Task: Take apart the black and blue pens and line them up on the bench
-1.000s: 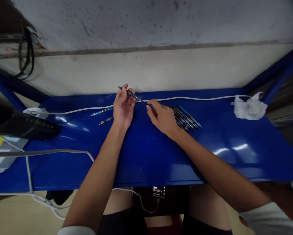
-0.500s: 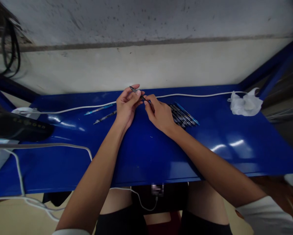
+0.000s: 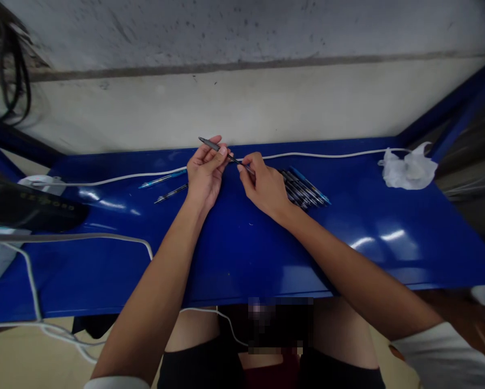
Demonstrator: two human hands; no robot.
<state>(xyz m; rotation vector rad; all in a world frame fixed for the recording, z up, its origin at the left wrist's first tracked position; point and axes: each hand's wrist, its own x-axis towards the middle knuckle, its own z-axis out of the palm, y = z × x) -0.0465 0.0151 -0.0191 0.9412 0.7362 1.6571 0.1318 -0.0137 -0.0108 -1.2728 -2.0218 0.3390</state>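
Observation:
My left hand [image 3: 205, 175] pinches the dark pointed end of a pen [image 3: 210, 144], thumb on top, the tip facing up and left. A thin black rod, looking like a refill, runs from it towards my right hand [image 3: 264, 183]. Between thumb and index finger, that hand grips the pen's other end, mostly hidden by the fingers. Left of my left hand lie a blue pen [image 3: 161, 179] and a black clear-barrelled pen [image 3: 172, 193], both partly covered. Beside my right hand rests a row of several black and blue pens [image 3: 307, 189].
A white cable [image 3: 323, 156] crosses the back of the blue table [image 3: 242, 254]. A crumpled white plastic bag [image 3: 408, 168] sits at the right end. On the left are a black cylinder [image 3: 32, 205], a white box [image 3: 3, 259] and more cables. A wall stands behind.
My left hand has shifted slightly left, drawing the pointed pen end away from my right hand. More of the thin black rod shows between them.

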